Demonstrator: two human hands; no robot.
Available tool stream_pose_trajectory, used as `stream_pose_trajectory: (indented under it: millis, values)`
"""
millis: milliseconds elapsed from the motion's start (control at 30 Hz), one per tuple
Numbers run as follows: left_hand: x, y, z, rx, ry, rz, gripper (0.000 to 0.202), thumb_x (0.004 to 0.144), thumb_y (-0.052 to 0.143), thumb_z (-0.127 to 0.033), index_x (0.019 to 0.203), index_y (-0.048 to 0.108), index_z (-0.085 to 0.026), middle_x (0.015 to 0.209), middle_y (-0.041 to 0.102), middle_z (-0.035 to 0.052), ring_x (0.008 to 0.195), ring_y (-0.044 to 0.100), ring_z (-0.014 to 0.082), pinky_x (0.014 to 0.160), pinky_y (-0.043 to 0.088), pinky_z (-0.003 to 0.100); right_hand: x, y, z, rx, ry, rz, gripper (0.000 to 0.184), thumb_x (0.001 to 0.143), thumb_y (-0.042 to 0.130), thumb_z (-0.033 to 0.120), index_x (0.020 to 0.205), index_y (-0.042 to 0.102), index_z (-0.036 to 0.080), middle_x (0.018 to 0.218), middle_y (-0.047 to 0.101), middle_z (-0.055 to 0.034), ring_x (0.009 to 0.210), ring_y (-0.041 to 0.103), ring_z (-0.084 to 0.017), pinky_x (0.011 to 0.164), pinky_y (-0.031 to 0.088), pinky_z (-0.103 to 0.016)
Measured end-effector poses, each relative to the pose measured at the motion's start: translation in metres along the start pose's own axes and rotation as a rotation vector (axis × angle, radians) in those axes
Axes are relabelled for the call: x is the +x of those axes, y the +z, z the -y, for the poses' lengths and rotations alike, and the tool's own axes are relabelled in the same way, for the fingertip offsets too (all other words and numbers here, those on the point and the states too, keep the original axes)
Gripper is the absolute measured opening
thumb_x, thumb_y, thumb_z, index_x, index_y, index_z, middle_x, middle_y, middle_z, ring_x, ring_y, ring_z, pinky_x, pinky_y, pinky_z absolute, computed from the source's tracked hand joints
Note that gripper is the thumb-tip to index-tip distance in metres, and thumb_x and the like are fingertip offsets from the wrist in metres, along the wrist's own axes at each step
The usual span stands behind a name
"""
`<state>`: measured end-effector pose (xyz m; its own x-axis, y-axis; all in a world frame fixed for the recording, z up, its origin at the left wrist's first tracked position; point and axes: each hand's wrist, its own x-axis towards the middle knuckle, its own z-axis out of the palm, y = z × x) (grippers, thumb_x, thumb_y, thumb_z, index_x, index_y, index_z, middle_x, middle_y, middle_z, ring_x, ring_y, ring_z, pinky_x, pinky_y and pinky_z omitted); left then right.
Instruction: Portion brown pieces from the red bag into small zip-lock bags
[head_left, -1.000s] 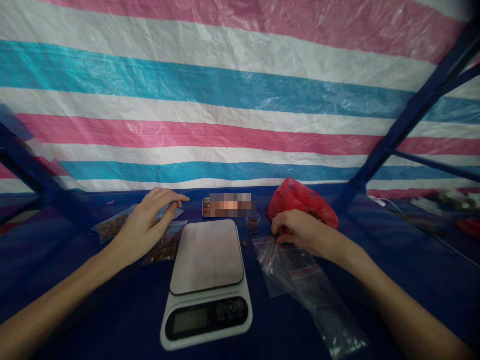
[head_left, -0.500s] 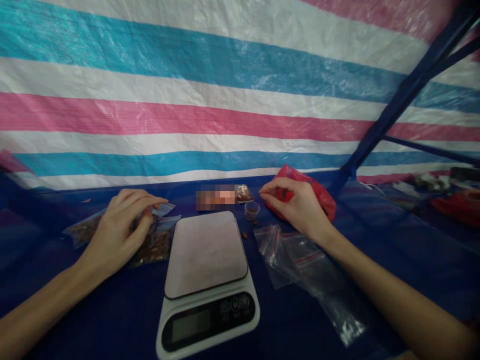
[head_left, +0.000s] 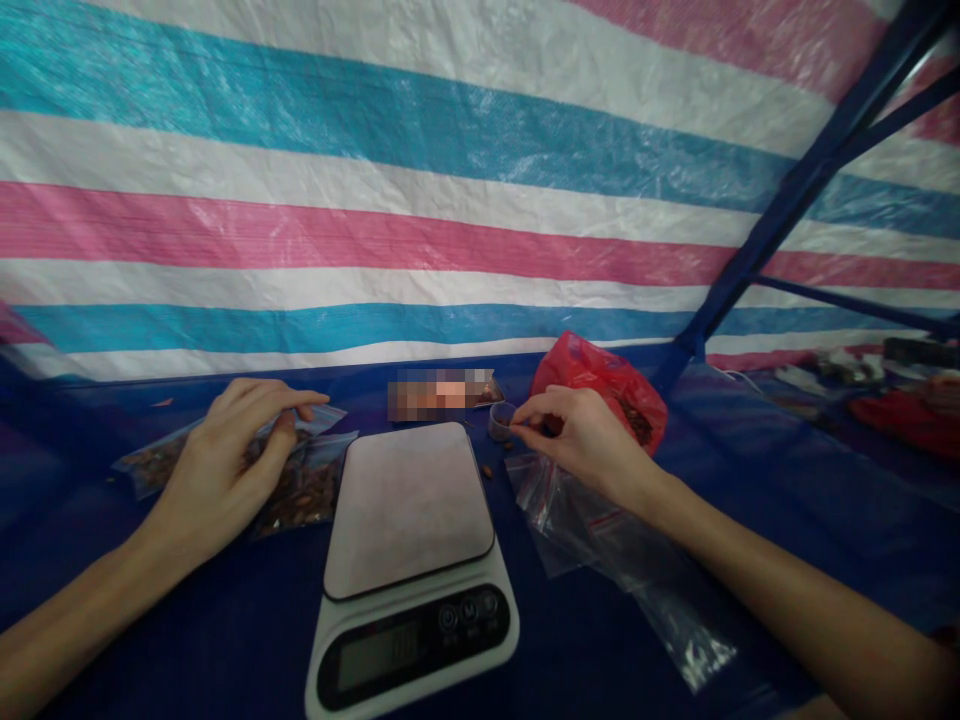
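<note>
My left hand (head_left: pixel 232 450) lies over zip bags filled with brown pieces (head_left: pixel 300 492), its fingers stretched out and thumb apart. The hand hides part of the bags. Thumb and forefinger of my right hand (head_left: pixel 581 430) are pinched at the right rim of a small clear plastic cup (head_left: pixel 500 424). Behind that hand is an open red plastic bag (head_left: pixel 600 365) with brown pieces inside. Between my hands sits a white kitchen scale (head_left: pixel 412 515) with a bare metal plate; its display digits are faint.
Flat clear zip bags (head_left: pixel 577 520) with red seals lie under my right forearm. A loose brown piece (head_left: pixel 487 472) rests beside the scale. A printed packet (head_left: pixel 439 395), partly blurred, lies behind it. A striped tarp (head_left: pixel 375 240) and a blue metal frame (head_left: pixel 780 210) stand beyond.
My right hand has come down and slightly nearer, from in front of the red bag to the small cup's rim. My left hand stays over the filled bags.
</note>
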<state>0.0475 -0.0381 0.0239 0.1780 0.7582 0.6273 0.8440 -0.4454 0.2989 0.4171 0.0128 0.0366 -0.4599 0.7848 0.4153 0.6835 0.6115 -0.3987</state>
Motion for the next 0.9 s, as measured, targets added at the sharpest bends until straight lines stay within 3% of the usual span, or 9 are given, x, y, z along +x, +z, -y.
stream_pose_trajectory:
  millis: [167, 267, 400, 567, 900]
  values:
    - [0.000, 0.000, 0.001, -0.001, -0.014, 0.002, 0.026, 0.102, 0.045, -0.026, 0.114, 0.068, -0.025, 0.100, 0.068, 0.0032, 0.103, 0.060, 0.0250, 0.093, 0.048, 0.040, -0.002, -0.002, 0.008, -0.041, -0.111, -0.042, 0.008, 0.091, 0.074, 0.015, 0.085, 0.078, 0.020, 0.079, 0.074, -0.0019, 0.075, 0.065, -0.017, 0.070, 0.047, -0.029]
    - [0.000, 0.000, 0.002, -0.001, -0.014, 0.007, 0.026, 0.102, 0.045, -0.026, 0.114, 0.068, -0.023, 0.101, 0.068, 0.0035, 0.104, 0.060, 0.0249, 0.094, 0.048, 0.040, -0.002, -0.001, 0.006, -0.172, -0.134, 0.109, 0.008, 0.089, 0.075, 0.014, 0.086, 0.079, 0.020, 0.080, 0.075, -0.0038, 0.079, 0.067, -0.020, 0.073, 0.048, -0.031]
    - [-0.001, 0.002, 0.004, -0.004, 0.014, -0.025, 0.027, 0.102, 0.044, -0.026, 0.113, 0.069, -0.024, 0.101, 0.069, 0.0032, 0.101, 0.062, 0.0242, 0.090, 0.049, 0.039, -0.002, 0.004, -0.001, -0.262, -0.134, 0.287, 0.011, 0.093, 0.074, 0.017, 0.098, 0.083, 0.022, 0.097, 0.080, -0.0072, 0.093, 0.073, -0.024, 0.082, 0.051, -0.034]
    - [-0.001, 0.004, 0.006, -0.001, 0.024, -0.040, 0.028, 0.102, 0.044, -0.026, 0.113, 0.070, -0.023, 0.103, 0.069, 0.0037, 0.100, 0.062, 0.0235, 0.090, 0.049, 0.038, 0.000, 0.007, -0.002, -0.259, -0.081, 0.285, 0.012, 0.094, 0.072, 0.016, 0.094, 0.083, 0.021, 0.098, 0.081, -0.0062, 0.094, 0.074, -0.025, 0.083, 0.053, -0.034]
    - [-0.002, 0.006, 0.007, -0.019, 0.026, -0.030, 0.027, 0.102, 0.045, -0.027, 0.115, 0.069, -0.025, 0.105, 0.068, 0.0033, 0.100, 0.063, 0.0229, 0.089, 0.049, 0.038, -0.001, 0.014, 0.002, -0.168, -0.083, 0.288, 0.014, 0.093, 0.075, 0.017, 0.104, 0.082, 0.021, 0.105, 0.082, -0.0060, 0.100, 0.076, -0.026, 0.091, 0.055, -0.037]
